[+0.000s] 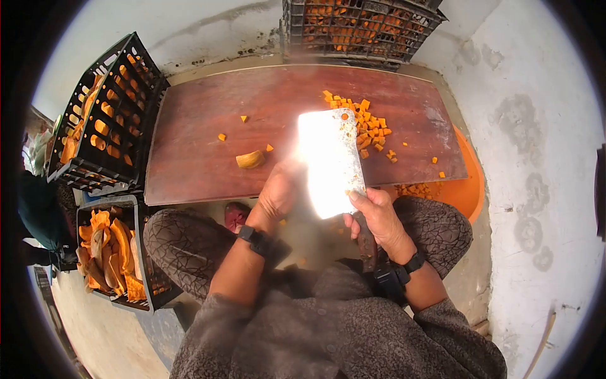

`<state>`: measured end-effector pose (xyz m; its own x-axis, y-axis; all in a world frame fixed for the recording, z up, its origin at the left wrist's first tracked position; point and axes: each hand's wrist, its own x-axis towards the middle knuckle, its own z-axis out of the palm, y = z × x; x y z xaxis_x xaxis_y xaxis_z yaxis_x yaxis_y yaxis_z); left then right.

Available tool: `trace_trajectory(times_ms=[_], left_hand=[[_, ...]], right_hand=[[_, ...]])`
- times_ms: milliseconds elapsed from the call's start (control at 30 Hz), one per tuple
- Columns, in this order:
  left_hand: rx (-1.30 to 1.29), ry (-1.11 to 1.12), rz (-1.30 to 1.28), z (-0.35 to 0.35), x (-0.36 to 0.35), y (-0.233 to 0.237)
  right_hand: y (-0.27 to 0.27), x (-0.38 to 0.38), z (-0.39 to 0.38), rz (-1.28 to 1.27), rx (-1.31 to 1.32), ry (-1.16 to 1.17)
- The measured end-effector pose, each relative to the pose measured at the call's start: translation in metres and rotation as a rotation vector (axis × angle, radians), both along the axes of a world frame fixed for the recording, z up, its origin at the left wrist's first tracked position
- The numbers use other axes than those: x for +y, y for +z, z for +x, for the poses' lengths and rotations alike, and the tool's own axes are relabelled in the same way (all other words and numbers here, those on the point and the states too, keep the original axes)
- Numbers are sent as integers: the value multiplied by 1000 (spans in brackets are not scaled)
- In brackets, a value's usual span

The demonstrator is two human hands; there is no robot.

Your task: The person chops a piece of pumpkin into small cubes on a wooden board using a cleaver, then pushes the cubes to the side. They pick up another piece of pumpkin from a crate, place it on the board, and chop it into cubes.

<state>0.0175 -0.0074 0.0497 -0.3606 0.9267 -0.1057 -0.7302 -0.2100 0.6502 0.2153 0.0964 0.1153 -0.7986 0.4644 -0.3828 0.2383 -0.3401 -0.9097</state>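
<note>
My right hand (pixel 377 218) is wrapped round the dark handle of a cleaver (pixel 331 164), thumb at the base of the blade. The broad blade is tilted up over the board's near edge and shines with glare. Beside its left edge is my left hand (pixel 279 188); its fingers are lost in the glare and behind the blade. A chunk of pumpkin (pixel 250 160) lies on the red-brown wooden board (pixel 196 136), left of the blade, with a few small bits around it. Diced pumpkin (pixel 374 129) is heaped to the right of the blade.
Black crates of pumpkin stand at the left (pixel 120 114) and at the back (pixel 366 28). A grey-rimmed crate of pumpkin slices (pixel 136 208) sits beside my left knee. Under the board's right end is an orange basin (pixel 475 183) with cubes. A white wall (pixel 536 126) closes the right side.
</note>
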Motion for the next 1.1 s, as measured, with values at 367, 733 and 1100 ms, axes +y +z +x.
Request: trace_trajectory(times_ms=[367, 733, 1100], left_hand=[[774, -299, -398, -19, -31, 25], [1878, 263, -298, -20, 9, -23], [1843, 400, -387, -14, 35, -38]], right_hand=[[9, 18, 5, 6, 126, -256], [9, 15, 4, 120, 11, -314], [-8, 16, -1, 133, -76, -293]])
